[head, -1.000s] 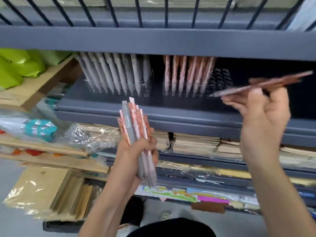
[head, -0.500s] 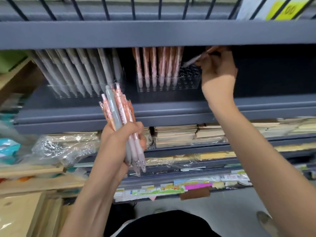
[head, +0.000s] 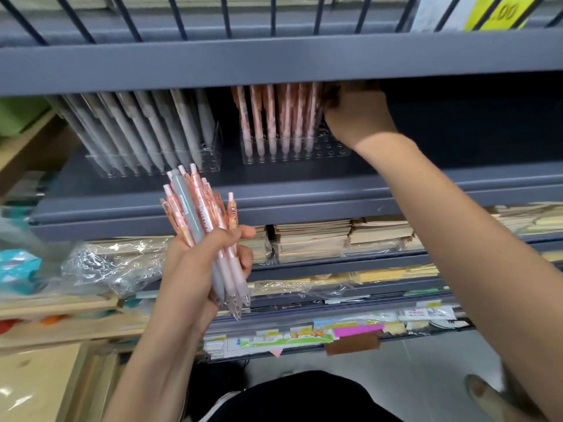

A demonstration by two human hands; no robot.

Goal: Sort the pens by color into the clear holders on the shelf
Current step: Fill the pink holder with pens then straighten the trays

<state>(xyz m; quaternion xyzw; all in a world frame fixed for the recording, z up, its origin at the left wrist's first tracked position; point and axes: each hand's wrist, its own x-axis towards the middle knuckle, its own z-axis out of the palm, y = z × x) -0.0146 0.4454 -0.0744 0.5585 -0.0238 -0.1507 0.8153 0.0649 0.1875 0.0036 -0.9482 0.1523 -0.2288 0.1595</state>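
Clutched tips-down in the curled left hand (head: pixel 195 263): a fanned bundle of slim pink-patterned plastic pens (head: pixel 213 208) plus one matte grey pen (head: pixel 187 205), probably spread for easy picking by colour. Raised to the clear perforated acrylic holder (head: pixel 332 145) of upright pink pens (head: pixel 274 117) on the dark grey metal shelf (head: pixel 304 190): the right hand (head: pixel 359 117), fingertips hidden under the upper shelf lip (head: pixel 274 59). Impossible to tell whether pinching a pen. Just left, a second clear holder (head: pixel 210 159) packed with smooth, leaning grey pens (head: pixel 146 126).

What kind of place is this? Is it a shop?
Probably a stationery shop: metal shelves hold rows of pens in clear holders, wrapped paper stacks sit below, and a yellow price label shows up top.
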